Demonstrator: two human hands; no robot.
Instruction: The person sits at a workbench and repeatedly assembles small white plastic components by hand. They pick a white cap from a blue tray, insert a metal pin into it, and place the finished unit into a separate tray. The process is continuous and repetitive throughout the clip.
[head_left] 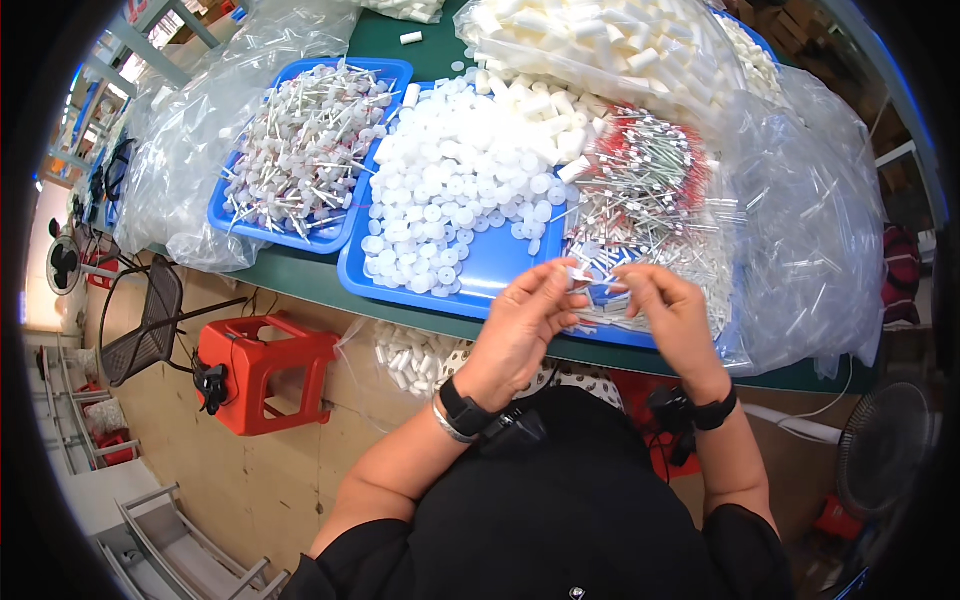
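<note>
My left hand (pixel 527 322) is closed in a pinch on a small white plastic piece (pixel 578 273), whose exact shape I cannot make out. My right hand (pixel 672 308) faces it, with thumb and fingertips pressed on a thin white stick (pixel 606 283) that points at the left fingertips. Whether stick and piece touch is too small to tell. Both hands hover over the front edge of a blue tray (pixel 505 262) heaped with translucent white discs (pixel 440 190). Close behind the right hand lies a pile of thin sticks (pixel 645 170), some with red parts and white ends.
Another blue tray (pixel 335 237) at left holds sticks with discs on them. Clear bags of white cylinders (pixel 620 45) stand at the back, with an empty-looking plastic bag (pixel 805 220) at right. Below the green table's edge are a red stool (pixel 265 370) and a fan (pixel 885 445).
</note>
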